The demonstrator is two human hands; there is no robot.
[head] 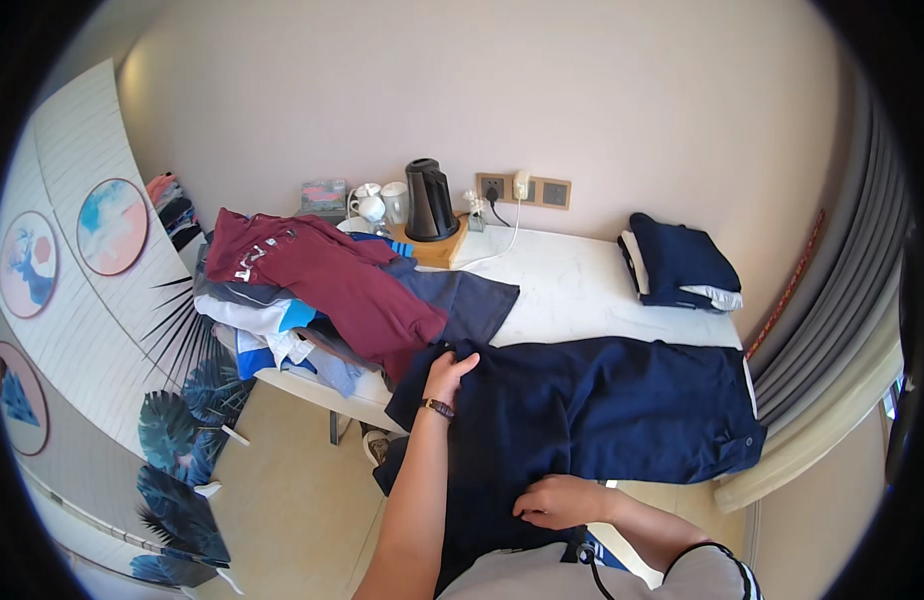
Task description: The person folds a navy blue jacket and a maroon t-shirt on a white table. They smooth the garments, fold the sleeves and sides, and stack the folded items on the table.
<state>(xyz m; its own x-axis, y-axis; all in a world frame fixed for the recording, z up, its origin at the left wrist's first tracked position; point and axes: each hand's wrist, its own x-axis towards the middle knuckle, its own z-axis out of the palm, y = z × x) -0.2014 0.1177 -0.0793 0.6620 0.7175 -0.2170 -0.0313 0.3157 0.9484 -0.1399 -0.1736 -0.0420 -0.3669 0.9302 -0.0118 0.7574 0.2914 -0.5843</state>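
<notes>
A pair of dark navy trousers lies across the front of the white table, its buttoned waistband at the right and its legs hanging over the near edge towards me. My left hand, with a watch on the wrist, grips the navy cloth near the table's front edge, thumb on top. Lower down, my right hand has curled fingers pinching the hanging part of the cloth. A maroon printed garment lies on a heap of mixed clothes just beyond my left hand, over a dark grey garment.
Folded navy clothes are stacked at the table's back right. Behind the heap, a black electric kettle stands on a wooden tray beside white cups. A white cord runs to the wall sockets. Grey curtains hang at the right.
</notes>
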